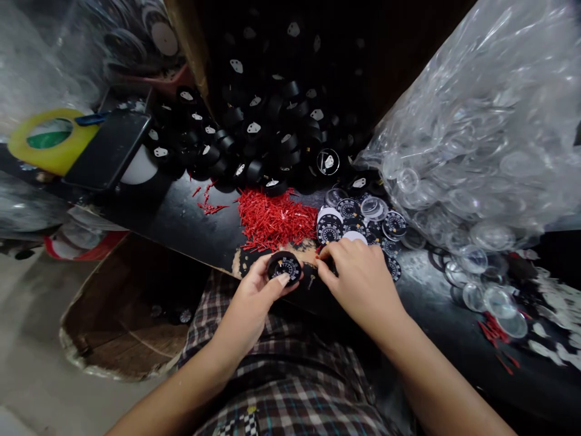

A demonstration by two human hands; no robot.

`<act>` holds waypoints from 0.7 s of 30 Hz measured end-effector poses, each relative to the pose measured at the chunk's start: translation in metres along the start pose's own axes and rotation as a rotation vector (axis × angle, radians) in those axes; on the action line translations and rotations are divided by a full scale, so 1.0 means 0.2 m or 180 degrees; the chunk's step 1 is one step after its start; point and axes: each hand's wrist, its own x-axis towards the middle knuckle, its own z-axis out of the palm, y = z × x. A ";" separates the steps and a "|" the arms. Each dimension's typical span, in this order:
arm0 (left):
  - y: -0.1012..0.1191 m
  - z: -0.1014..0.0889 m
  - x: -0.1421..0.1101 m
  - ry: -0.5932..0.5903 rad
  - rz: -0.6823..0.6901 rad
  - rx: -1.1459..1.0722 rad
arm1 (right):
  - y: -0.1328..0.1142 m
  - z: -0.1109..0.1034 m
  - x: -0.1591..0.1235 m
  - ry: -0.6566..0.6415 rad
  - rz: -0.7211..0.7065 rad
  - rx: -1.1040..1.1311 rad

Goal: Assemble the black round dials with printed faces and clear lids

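My left hand point(258, 287) is closed round a small black gauge point(284, 266), its numbered dial face up and my thumb pressed on the lower edge of the dial. To the right, my right hand point(361, 278) has thumb and forefinger pinched together, with a bit of red, apparently a red pointer point(317, 257), at their tips. Just beyond the hands lies a heap of red pointers point(276, 218) on the black tabletop point(181, 224). Loose printed dials point(330, 227) and clear round covers point(374, 208) are piled past my right fingers.
Several black gauge housings point(290, 142) spill from a dark box at the back. A clear plastic bag point(490, 133) of transparent covers bulges at right. Yellow tape point(49, 142) and a black phone-like slab point(109, 151) lie left. Below is an open carton point(122, 339).
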 end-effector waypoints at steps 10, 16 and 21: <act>0.01 0.05 0.04 -0.0340 -0.0806 -0.1246 | -0.03 0.01 -0.01 0.0481 -0.0216 0.1911; 0.00 0.10 0.05 -0.0232 -0.0217 -0.0982 | -0.02 -0.01 -0.05 0.0554 -0.0125 0.2000; -0.02 0.10 0.01 -0.0197 0.0246 -0.0416 | -0.04 -0.04 -0.06 0.0460 0.0000 0.1618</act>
